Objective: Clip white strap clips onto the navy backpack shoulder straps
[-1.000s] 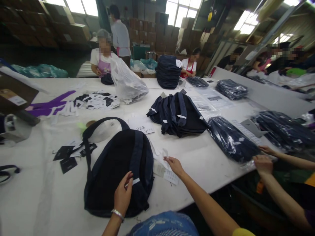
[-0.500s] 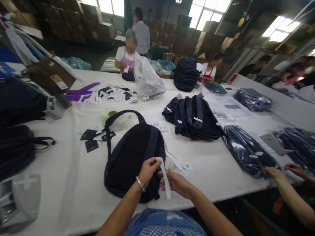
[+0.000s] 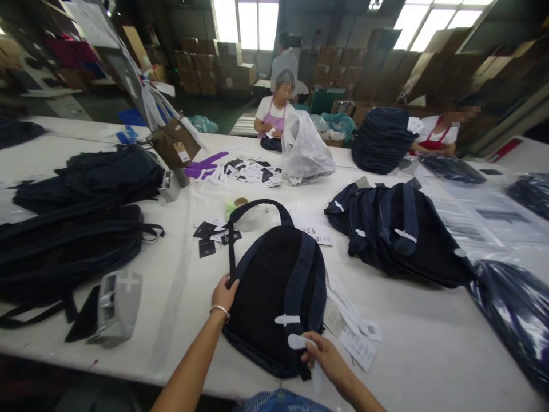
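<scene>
A dark navy backpack (image 3: pixel 266 286) lies on the white table before me, its shoulder straps facing up. My left hand (image 3: pixel 225 296) is closed at its left edge, where the loose strap (image 3: pixel 232 252) meets the side; exactly what the fingers pinch is partly hidden. Low on the right, my right hand (image 3: pixel 321 353) pinches a white strip (image 3: pixel 300 341) with a rounded end, over the lower part of the right shoulder strap (image 3: pixel 298 280). Just above it, a toothed white piece (image 3: pixel 287 319) lies across that strap. White strips and paper tags (image 3: pixel 359 343) lie beside the bag.
More navy backpacks lie in a pile (image 3: pixel 386 229) to the right and on the left (image 3: pixel 77 252). A grey tape dispenser (image 3: pixel 119 306) stands left. Black cards (image 3: pixel 206 247), a tape roll (image 3: pixel 241 202) and a white plastic bag (image 3: pixel 304 151) lie farther back. Co-workers (image 3: pixel 274 117) sit across the table.
My left hand has left the white strip and moved to the backpack's left edge. My right hand now holds a strip at the right shoulder strap. The view has swung left.
</scene>
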`<state>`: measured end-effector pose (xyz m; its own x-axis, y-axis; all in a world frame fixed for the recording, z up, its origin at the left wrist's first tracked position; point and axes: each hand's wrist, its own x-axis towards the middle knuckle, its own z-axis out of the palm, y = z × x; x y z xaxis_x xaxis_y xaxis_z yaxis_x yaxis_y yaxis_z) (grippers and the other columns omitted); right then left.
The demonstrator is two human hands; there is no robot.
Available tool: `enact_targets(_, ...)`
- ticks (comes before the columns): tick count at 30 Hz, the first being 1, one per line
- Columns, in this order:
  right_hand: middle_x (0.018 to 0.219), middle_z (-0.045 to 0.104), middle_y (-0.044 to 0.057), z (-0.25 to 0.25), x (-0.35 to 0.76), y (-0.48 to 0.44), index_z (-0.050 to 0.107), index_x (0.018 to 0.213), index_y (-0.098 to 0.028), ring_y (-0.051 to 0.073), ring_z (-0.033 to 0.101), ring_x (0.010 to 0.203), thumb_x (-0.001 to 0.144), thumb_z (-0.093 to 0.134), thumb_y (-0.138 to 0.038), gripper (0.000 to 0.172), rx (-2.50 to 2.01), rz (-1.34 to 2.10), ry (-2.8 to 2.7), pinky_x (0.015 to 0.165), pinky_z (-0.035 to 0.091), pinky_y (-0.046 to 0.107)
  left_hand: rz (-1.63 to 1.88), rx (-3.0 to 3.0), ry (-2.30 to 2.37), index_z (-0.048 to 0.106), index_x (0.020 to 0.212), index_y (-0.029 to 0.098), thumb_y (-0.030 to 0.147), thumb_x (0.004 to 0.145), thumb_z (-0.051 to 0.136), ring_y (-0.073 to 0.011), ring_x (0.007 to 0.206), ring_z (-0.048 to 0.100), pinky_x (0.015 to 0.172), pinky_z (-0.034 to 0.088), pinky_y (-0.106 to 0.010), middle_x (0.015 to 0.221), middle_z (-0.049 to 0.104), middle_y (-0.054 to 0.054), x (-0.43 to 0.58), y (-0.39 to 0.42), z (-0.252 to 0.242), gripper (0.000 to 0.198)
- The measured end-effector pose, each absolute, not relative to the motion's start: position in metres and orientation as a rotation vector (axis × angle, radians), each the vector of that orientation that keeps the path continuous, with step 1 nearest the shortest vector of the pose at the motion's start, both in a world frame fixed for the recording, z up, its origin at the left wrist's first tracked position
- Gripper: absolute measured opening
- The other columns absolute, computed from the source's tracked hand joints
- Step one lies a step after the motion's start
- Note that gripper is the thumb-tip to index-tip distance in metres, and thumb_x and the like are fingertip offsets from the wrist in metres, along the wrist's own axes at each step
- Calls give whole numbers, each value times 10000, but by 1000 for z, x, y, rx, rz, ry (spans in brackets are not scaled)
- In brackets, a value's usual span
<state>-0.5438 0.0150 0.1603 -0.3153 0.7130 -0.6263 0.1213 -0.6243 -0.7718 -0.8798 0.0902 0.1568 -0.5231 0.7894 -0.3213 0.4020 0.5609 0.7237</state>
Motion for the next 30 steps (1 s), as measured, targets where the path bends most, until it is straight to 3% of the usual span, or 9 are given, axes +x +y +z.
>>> enact_targets(4,613,536,-31,169,-518,43,544,1104,-211,90,412,452,696,647,-544,537,-1617,1725,-829,438,284,221,905,1042,1928,560,1156,146,439,769,604,-258,967,617,863,473,-370,1100,652,-123,-821,35,150,488)
enact_targets(8,643,476,-42,209,-525,73,483,1214,-241,47,256,398,732,635,-563,599,-1607,1743,-774,385,145,201,790,866,1713,639,1003,129,527,817,471,-251,817,646,643,515,-337,946,692,-120,-820,10,139,470)
enact_targets(12,537,270,-105,229,-562,85,549,1091,-190,31,191,418,692,736,-456,515,-1485,1936,-767,395,140,174,923,1028,2247,528,1215,129,317,861,421,-231,1086,570,911,450,-349,1224,590,-140,-884,63,133,415)
enact_targets(15,490,193,-119,217,-593,89,590,865,-149,21,142,403,708,693,-519,415,-1465,2071,-795,385,92,173,559,1246,2272,482,1271,116,326,849,472,-245,1205,489,977,391,-340,1322,517,-156,-913,108,137,472)
enact_targets(19,584,520,-22,184,-636,96,621,849,-144,22,273,365,652,641,-649,542,-1539,1980,-1038,359,155,187,318,1293,2159,639,1001,179,286,783,562,-236,986,617,841,447,-301,1006,684,-88,-900,124,151,254)
enact_targets(22,753,659,65,172,-668,102,644,955,-140,80,464,434,620,665,-645,606,-1499,1796,-1317,421,332,224,519,1370,2209,625,1033,181,237,804,506,-220,975,609,843,443,-296,1033,659,-92,-868,116,169,264)
enact_targets(24,700,664,65,179,-684,105,645,994,-134,120,535,501,681,599,-671,624,-1448,1730,-1427,501,396,243,796,1421,2069,618,1071,171,259,811,504,-218,962,600,864,447,-310,1047,646,-101,-845,113,191,297)
enact_targets(28,516,579,30,227,-693,115,659,899,-119,90,401,386,753,373,-775,731,-1461,1809,-1413,406,255,225,1092,1035,1394,632,1070,140,422,874,433,-228,924,620,771,518,-342,1040,655,-129,-818,111,253,397)
enact_targets(30,460,533,7,258,-688,125,667,840,-115,67,324,366,750,421,-757,694,-1386,1841,-1415,402,208,223,1182,839,1210,617,1087,133,490,870,441,-227,901,632,716,540,-342,1087,638,-141,-819,109,279,453)
